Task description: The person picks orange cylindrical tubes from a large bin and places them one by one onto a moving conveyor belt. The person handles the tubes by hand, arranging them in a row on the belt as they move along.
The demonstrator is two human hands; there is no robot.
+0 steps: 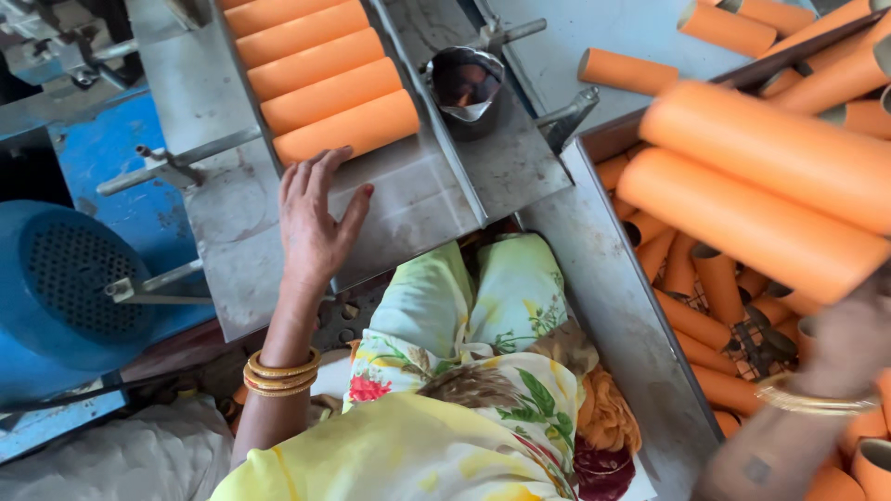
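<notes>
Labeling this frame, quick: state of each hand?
Left hand: open, flat on the metal tray, fingertips at the nearest orange tube.
Right hand: blurred, lifting two orange tubes; grip cannot be told.

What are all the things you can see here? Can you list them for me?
Tubes on tray: five, orange, lying side by side on the sloped metal tray.
Held tubes: two, orange, large and close, at right.
Tubes in bin: many, orange, piled in the metal bin at right.
Loose tube: one, orange, on the grey top behind.
Metal cup: one, shiny, above the tray.
Motor housing: one, blue, far left.
Bangles: several, gold, left wrist.
Left hand: flat on tray, fingers touching the nearest tube.
Right hand: blurred, under the two tubes.
</notes>
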